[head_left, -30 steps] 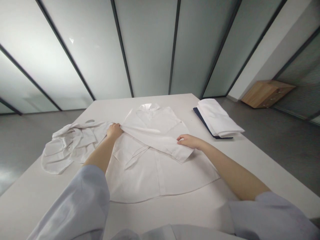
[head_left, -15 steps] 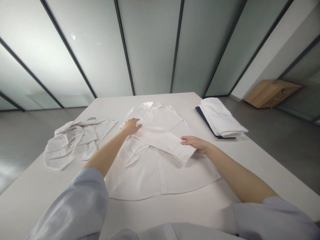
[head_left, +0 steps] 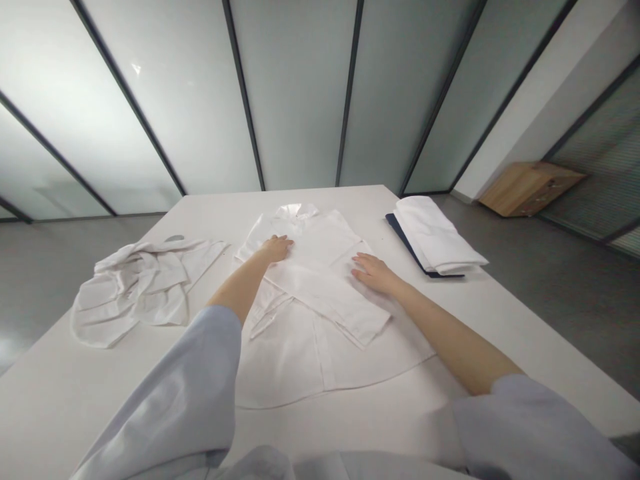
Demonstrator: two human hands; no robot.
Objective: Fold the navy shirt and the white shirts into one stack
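Now, left hand (head_left: 277,248): moved from shirt (head_left: 310,293) edge at 9 o'clock onto chest, fingers flat.
Right hand (head_left: 373,273): off sleeve cuff (head_left: 367,325), palm open, pressing at 3 o'clock.

This looks like an office or meeting room. Frosted glass partition walls (head_left: 295,93) in dark frames rise just behind the long white table (head_left: 90,393), grey floor surrounds it, and a low wooden cabinet (head_left: 530,187) stands well to the table's right against a white wall.
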